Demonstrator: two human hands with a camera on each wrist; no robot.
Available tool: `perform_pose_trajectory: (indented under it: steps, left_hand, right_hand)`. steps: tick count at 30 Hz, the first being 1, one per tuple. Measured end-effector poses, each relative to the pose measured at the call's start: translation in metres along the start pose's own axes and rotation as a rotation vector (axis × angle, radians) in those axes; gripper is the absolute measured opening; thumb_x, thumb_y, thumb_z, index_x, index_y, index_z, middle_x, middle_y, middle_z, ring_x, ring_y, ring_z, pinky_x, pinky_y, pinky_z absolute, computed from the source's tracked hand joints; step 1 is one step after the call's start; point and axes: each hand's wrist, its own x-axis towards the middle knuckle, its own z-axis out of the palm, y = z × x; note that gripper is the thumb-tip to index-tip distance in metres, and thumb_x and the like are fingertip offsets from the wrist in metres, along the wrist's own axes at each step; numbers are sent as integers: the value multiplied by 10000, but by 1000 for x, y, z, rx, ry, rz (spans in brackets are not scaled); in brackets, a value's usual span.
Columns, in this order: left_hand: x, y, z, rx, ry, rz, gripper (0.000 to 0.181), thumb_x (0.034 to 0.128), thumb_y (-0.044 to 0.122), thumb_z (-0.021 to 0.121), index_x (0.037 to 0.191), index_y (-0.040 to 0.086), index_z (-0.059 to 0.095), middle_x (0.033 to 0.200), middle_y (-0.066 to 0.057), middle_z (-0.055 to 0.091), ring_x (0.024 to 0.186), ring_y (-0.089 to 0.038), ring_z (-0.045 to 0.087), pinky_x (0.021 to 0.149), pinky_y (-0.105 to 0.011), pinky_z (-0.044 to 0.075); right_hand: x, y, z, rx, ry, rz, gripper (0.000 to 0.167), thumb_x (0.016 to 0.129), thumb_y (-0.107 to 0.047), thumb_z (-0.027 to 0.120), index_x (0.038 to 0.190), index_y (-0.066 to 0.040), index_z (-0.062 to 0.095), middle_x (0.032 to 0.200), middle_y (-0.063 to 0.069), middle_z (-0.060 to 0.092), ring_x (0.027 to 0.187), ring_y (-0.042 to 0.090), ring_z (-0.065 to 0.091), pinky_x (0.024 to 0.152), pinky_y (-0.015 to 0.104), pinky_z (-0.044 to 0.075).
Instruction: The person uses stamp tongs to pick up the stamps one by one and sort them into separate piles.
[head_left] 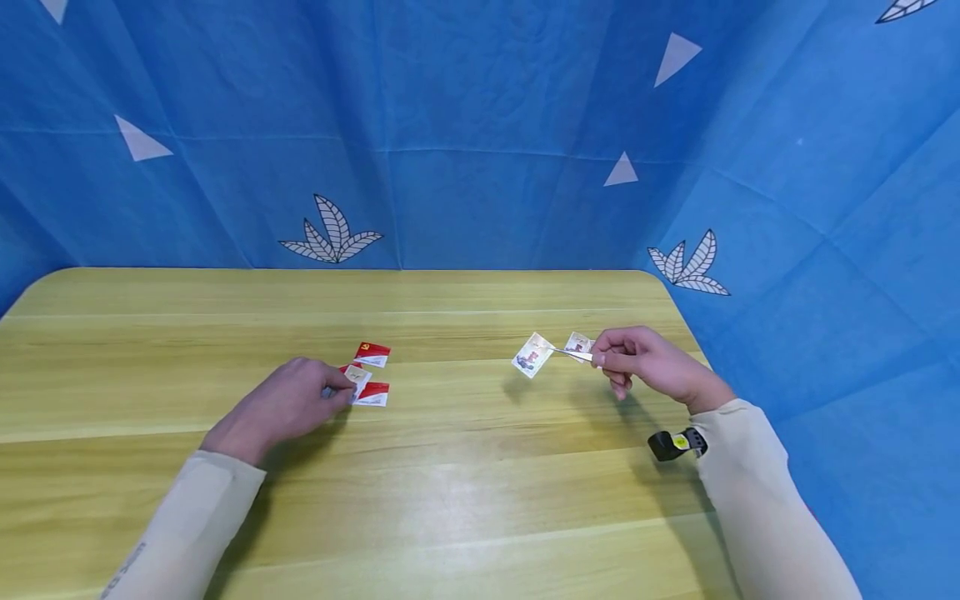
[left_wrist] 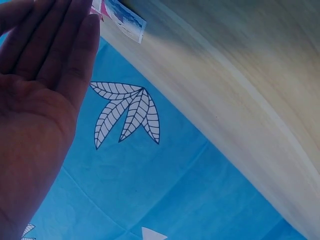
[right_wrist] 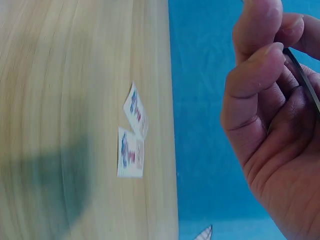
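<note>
Currently pinching slim tweezers (head_left: 577, 355) between the thumb and bent fingers of the right hand (head_left: 651, 367), with the grip closed rather than spread. Holding out at their tip, toward nine o'clock from that hand, a lifted card (head_left: 533, 356), small, pale and printed with coloured figures, tilted on a corner and raised off the table (head_left: 450, 517) above a faint shadow. Keeping just beside those fingertips, toward ten o'clock, a second pale card (head_left: 577, 344), partly hidden by hand and tweezers and apart from the first.

Well away toward nine o'clock, pinching with thumb and forefinger of the left hand (head_left: 281, 408) a slanted pale card (head_left: 360, 377), toward two o'clock from that palm, with fingertips covering its lower left. Overlapping red-and-white pieces there: past the slanted one toward one o'clock, an upper red card (head_left: 372, 353); toward half past four, a lower red card (head_left: 372, 395).

Wearing a black wrist device (head_left: 666, 446) below the right hand, toward half past five. Hung beyond the table's edge, at twelve o'clock, a blue curtain (head_left: 480, 83).
</note>
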Motion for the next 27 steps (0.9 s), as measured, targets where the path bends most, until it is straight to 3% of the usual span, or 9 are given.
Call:
perform_pose_trajectory:
  steps: [9, 16, 27]
  left_hand:
    - [-2, -3, 1, -8, 8, 6, 240, 897, 146, 700, 1103, 34, 751, 1049, -120, 690, 839, -241, 539, 582, -327, 386]
    - [-1, -1, 1, -17, 4, -2, 243, 903, 152, 695, 1112, 39, 749, 1052, -123, 684, 769, -210, 521, 550, -333, 364]
    - [1, 1, 1, -14, 1, -31, 243, 903, 163, 701, 1110, 47, 751, 1061, -127, 677, 740, -199, 503, 550, -338, 368]
  right_hand:
    - [-8, 12, -12, -43, 2, 35, 194, 1027, -114, 508, 972, 70, 541, 644, 130, 528, 583, 363, 612, 587, 393, 500]
    - [-22, 24, -28, -92, 34, 76, 187, 1029, -122, 504, 953, 39, 562, 681, 126, 550, 631, 392, 626, 608, 404, 511]
    - [-23, 41, -47, -71, 37, 130, 268, 1016, -103, 517, 1021, 164, 529, 719, 126, 556, 628, 303, 640, 636, 402, 538]
